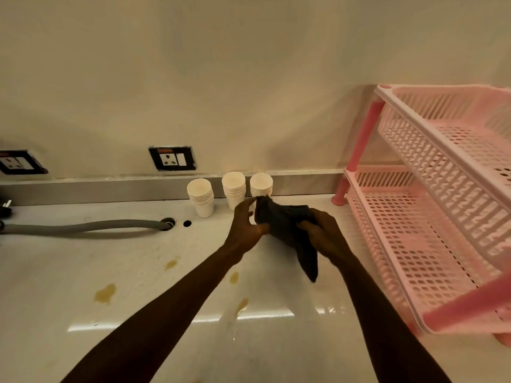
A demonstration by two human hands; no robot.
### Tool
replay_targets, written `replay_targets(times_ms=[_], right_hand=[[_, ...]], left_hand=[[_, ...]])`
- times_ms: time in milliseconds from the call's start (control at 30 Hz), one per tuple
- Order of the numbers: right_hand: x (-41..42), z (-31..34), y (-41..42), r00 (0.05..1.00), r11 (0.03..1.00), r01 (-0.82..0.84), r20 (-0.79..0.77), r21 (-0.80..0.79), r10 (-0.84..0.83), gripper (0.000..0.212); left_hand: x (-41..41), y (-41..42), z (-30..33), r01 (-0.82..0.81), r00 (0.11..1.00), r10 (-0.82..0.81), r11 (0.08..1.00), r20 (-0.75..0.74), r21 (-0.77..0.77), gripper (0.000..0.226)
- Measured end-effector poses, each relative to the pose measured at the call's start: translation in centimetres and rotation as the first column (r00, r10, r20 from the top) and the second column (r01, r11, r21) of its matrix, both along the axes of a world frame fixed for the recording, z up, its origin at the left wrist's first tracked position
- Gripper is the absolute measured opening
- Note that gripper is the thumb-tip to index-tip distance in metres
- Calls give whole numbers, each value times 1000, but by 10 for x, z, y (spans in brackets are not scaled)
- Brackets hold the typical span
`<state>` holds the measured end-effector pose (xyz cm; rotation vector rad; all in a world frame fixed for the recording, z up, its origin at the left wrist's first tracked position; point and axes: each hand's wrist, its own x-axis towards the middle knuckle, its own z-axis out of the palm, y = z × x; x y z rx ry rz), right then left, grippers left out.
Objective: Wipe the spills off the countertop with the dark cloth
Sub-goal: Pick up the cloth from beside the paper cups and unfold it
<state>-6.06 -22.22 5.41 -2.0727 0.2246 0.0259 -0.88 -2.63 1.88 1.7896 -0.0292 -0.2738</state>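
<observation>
A dark crumpled cloth [287,230] is being clamped by right hand [326,236] fingers and pinched by the left hand [244,226] mid-frame, above the glossy white tabletop [83,258]; yellowish spills [105,293] are lying lower left, open room around.

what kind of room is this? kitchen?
Probably a pantry or tea counter: stacks of paper cups against the backsplash, a pink plastic rack on the white countertop, wall sockets and a drain hose.

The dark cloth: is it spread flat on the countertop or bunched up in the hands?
Bunched and off the counter: the dark cloth hangs crumpled between the left hand and right hand, one corner dangling.
</observation>
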Motion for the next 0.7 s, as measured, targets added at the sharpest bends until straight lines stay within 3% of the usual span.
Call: replay_targets(times_ms=[100,200,300,400,567,633,700], right_hand=[[-11,26,8,984,973,-68,-148,219,102,21],[-30,46,20,957,939,-157,-188,306,221,20],[-55,52,24,883,884,-306,-242,354,402,28],[-83,47,17,840,864,-379,-268,331,471,32],[-109,41,6,713,782,-536,-325,317,621,41],[-96,30,11,760,824,-549,-327,139,561,36],[-78,7,26,864,888,-456,-269,-58,426,33]], left_hand=[[-23,22,14,395,903,-416,902,106,172,126],[-51,33,31,595,785,-620,751,-4,287,116],[-82,52,44,669,743,-642,705,-190,236,73],[-121,74,35,716,696,-670,675,-257,179,40],[-179,86,8,670,708,-627,741,-324,32,39],[-181,83,-3,574,804,-523,806,-282,142,49],[-173,81,-14,406,912,-360,859,-196,313,60]])
